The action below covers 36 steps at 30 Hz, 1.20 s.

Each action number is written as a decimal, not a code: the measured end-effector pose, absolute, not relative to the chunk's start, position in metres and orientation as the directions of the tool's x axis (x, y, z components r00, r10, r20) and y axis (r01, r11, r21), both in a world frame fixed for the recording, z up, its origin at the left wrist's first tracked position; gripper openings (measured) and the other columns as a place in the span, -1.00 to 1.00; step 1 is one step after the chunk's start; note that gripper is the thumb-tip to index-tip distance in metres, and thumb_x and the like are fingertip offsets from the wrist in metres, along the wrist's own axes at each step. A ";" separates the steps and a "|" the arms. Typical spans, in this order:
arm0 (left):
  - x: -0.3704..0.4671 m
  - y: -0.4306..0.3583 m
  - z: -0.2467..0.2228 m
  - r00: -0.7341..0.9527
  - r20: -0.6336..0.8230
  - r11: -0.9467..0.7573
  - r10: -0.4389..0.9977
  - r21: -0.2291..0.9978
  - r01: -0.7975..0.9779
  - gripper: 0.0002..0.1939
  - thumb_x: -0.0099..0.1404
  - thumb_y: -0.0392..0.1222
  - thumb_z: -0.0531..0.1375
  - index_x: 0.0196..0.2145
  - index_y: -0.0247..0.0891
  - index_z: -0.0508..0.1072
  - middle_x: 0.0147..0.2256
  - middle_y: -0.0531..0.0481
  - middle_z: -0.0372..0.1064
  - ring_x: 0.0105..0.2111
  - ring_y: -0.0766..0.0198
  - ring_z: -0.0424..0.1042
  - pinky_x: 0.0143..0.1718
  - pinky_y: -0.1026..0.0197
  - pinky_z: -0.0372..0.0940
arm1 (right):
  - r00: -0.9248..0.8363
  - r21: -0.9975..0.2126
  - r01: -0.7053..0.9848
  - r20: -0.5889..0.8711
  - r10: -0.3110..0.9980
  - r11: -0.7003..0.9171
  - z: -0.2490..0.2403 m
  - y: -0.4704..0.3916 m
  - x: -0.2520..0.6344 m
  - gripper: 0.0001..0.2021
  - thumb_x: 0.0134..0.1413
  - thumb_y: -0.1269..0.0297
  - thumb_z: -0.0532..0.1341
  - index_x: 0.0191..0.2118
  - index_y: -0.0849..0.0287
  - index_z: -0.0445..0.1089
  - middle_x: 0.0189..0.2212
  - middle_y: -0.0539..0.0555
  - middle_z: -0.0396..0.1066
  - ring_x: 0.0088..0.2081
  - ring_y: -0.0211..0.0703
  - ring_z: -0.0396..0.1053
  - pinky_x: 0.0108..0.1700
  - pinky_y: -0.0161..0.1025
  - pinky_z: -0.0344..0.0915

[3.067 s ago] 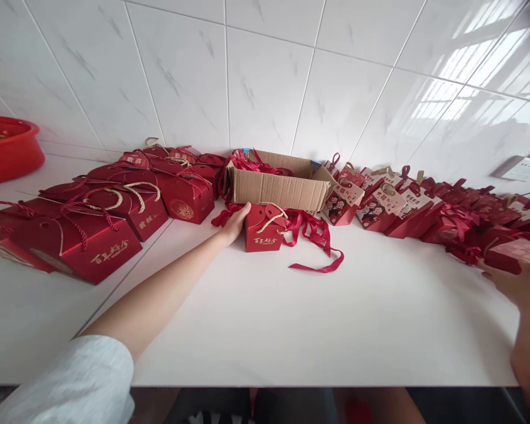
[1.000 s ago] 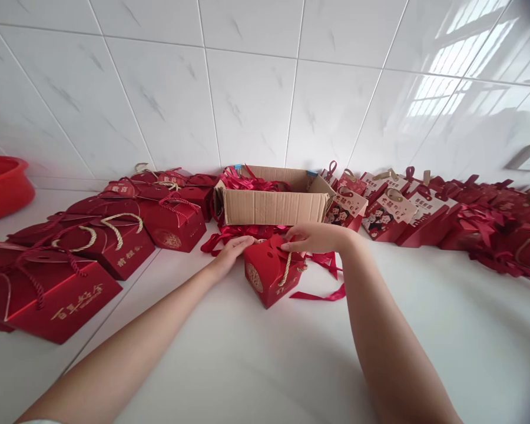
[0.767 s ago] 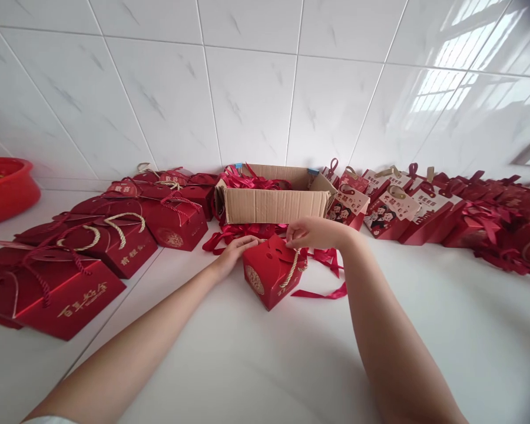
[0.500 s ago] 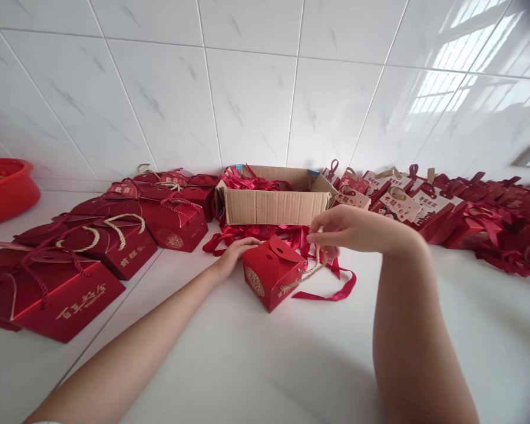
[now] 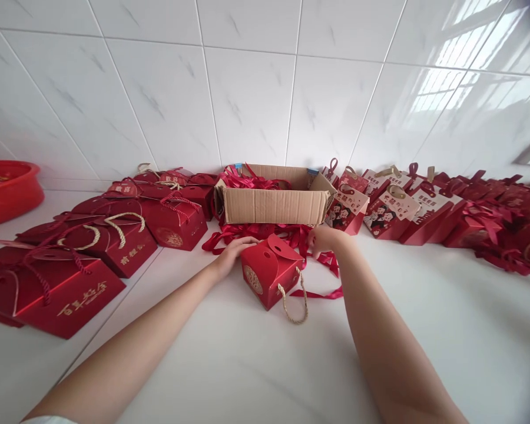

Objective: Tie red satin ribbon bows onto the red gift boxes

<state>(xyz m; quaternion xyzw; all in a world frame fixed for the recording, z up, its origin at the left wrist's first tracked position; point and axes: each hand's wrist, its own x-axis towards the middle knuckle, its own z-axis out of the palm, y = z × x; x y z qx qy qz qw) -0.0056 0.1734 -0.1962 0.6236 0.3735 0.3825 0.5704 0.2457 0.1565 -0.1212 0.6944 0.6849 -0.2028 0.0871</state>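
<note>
A small red gift box [image 5: 269,271] with a round gold emblem and an interlocking flap top stands on the white counter in front of me. My left hand [image 5: 232,254] rests against its left back side, fingers stretched out and not wrapped round it. A twisted cream rope handle [image 5: 297,315] hangs down its right front face onto the counter. Just behind the box's right corner is my right hand [image 5: 327,240], beside dark red ribbon [image 5: 320,293]. Its fingers are curled downward and partly hidden, so what they hold cannot be made out.
A cardboard box [image 5: 271,207] filled with red ribbons stands by the tiled wall, more ribbon lying before it. Several dark red gift boxes [image 5: 88,294] are grouped at left. Printed gift boxes [image 5: 393,215] line the right. A red basin [image 5: 11,197] sits far left.
My right hand has moved lower and slightly left, in behind the gift box. The rope handle it was near now hangs loose at the front. My left hand stays about where it was.
</note>
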 end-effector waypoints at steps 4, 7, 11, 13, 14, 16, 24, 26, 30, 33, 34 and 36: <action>-0.006 0.174 -0.196 0.430 0.055 -0.074 0.901 0.997 0.027 -0.68 0.02 0.03 0.19 -0.34 -0.24 0.48 -0.25 -0.07 0.53 -0.16 -0.02 0.43 -0.17 0.12 0.23 | -0.013 -0.166 0.984 -0.406 0.914 -0.060 -0.126 0.159 0.251 -0.81 0.21 0.24 0.20 -0.20 0.30 0.40 -0.28 0.06 0.43 -0.28 -0.25 0.41 -0.21 -0.21 0.41; -0.005 0.175 -0.196 0.441 0.056 -0.074 0.896 0.997 0.023 -0.69 0.03 0.02 0.20 -0.35 -0.25 0.49 -0.26 -0.07 0.52 -0.19 0.00 0.44 -0.19 0.13 0.23 | -0.049 -0.258 0.966 -0.306 0.951 -0.033 -0.112 0.154 0.263 -0.83 0.13 0.26 0.26 -0.29 0.28 0.47 -0.36 0.06 0.47 -0.32 -0.21 0.43 -0.25 -0.25 0.40; -0.005 0.175 -0.197 0.436 0.066 -0.083 0.897 0.996 0.022 -0.69 0.03 0.03 0.21 -0.36 -0.25 0.50 -0.32 -0.05 0.51 -0.23 0.03 0.44 -0.22 0.15 0.23 | -0.013 -0.382 0.924 -0.057 0.998 -0.010 -0.080 0.132 0.275 -0.70 0.13 0.12 0.17 -0.21 0.23 0.53 -0.30 0.11 0.52 -0.29 -0.08 0.47 -0.27 -0.23 0.40; -0.005 0.174 -0.197 0.419 0.077 -0.097 0.905 0.995 0.025 -0.69 0.03 0.04 0.22 -0.38 -0.25 0.49 -0.33 -0.04 0.51 -0.25 0.05 0.44 -0.23 0.15 0.24 | 0.027 -0.470 0.882 0.128 0.991 0.036 -0.066 0.116 0.274 -0.68 0.12 0.11 0.17 -0.13 0.17 0.51 -0.23 0.09 0.53 -0.22 -0.07 0.48 -0.17 -0.19 0.41; -0.004 0.173 -0.196 0.408 0.085 -0.106 0.909 0.994 0.029 -0.69 0.03 0.05 0.22 -0.38 -0.25 0.48 -0.33 -0.04 0.51 -0.26 0.05 0.44 -0.24 0.15 0.24 | 0.055 -0.543 0.834 0.260 0.964 0.098 -0.060 0.107 0.273 -0.70 0.09 0.13 0.20 -0.14 0.17 0.52 -0.24 0.09 0.53 -0.20 -0.06 0.48 -0.12 -0.17 0.42; -0.004 0.172 -0.193 0.382 0.106 -0.133 0.918 0.990 0.045 -0.67 0.05 0.08 0.21 -0.39 -0.25 0.49 -0.33 -0.04 0.50 -0.27 0.07 0.44 -0.25 0.15 0.25 | 0.119 -0.647 0.717 0.481 0.868 0.261 -0.050 0.092 0.268 -0.74 0.05 0.19 0.25 -0.15 0.18 0.53 -0.26 0.09 0.54 -0.18 -0.05 0.49 -0.08 -0.13 0.43; 0.003 0.161 -0.147 0.111 0.316 -0.332 0.942 0.921 0.201 -0.66 0.15 0.11 0.20 -0.38 -0.26 0.47 -0.28 -0.08 0.46 -0.17 0.04 0.37 -0.15 0.11 0.22 | 0.094 -0.663 0.375 0.723 0.685 0.648 -0.037 0.059 0.246 -0.74 0.18 0.28 0.20 -0.02 0.10 0.45 -0.10 0.03 0.50 -0.02 -0.11 0.45 0.06 -0.12 0.40; 0.007 0.144 -0.127 0.125 0.366 -0.385 0.922 0.899 0.209 -0.66 0.18 0.07 0.21 -0.22 -0.23 0.48 -0.12 -0.09 0.44 -0.05 0.03 0.33 -0.04 0.09 0.20 | 0.042 -0.645 0.291 0.746 0.665 0.706 -0.036 0.054 0.237 -0.76 0.20 0.29 0.19 -0.03 0.07 0.45 -0.10 0.01 0.50 -0.02 -0.12 0.45 0.09 -0.10 0.39; 0.016 0.099 -0.093 0.504 0.462 -0.503 0.730 0.862 -0.061 -0.54 0.35 0.09 0.05 0.15 -0.07 0.29 0.17 -0.03 0.25 0.23 0.11 0.08 0.22 0.08 0.00 | -0.125 -0.666 0.134 0.724 0.679 0.734 -0.033 0.040 0.220 -0.78 0.18 0.33 0.21 -0.06 0.03 0.48 -0.14 -0.03 0.51 -0.03 -0.11 0.45 0.10 -0.06 0.39; 0.018 0.073 -0.078 0.609 0.496 -0.426 0.619 0.863 -0.271 -0.59 0.39 0.11 -0.02 0.05 -0.11 0.36 0.00 -0.07 0.37 0.03 0.13 0.32 0.05 0.10 0.22 | -0.118 -0.661 0.039 0.742 0.660 0.749 -0.028 0.030 0.215 -0.79 0.14 0.38 0.24 -0.13 0.01 0.52 -0.19 -0.05 0.53 -0.07 -0.11 0.47 0.07 -0.06 0.42; 0.017 0.067 -0.074 0.612 0.487 -0.397 0.623 0.871 -0.289 -0.64 0.39 0.08 0.00 -0.04 -0.13 0.40 -0.11 -0.06 0.40 -0.10 0.18 0.38 -0.06 0.14 0.28 | -0.065 -0.648 0.010 0.759 0.647 0.761 -0.026 0.027 0.216 -0.80 0.12 0.39 0.25 -0.15 0.02 0.53 -0.22 -0.06 0.54 -0.08 -0.11 0.48 0.05 -0.08 0.44; 0.012 0.060 -0.065 0.618 0.426 -0.330 0.660 0.904 -0.272 -0.76 0.38 -0.01 0.07 -0.21 -0.18 0.44 -0.32 0.01 0.38 -0.31 0.29 0.39 -0.25 0.24 0.30 | 0.078 -0.615 -0.027 0.785 0.615 0.788 -0.023 0.021 0.220 -0.84 0.10 0.39 0.28 -0.22 0.02 0.55 -0.27 -0.06 0.54 -0.10 -0.11 0.49 0.01 -0.13 0.48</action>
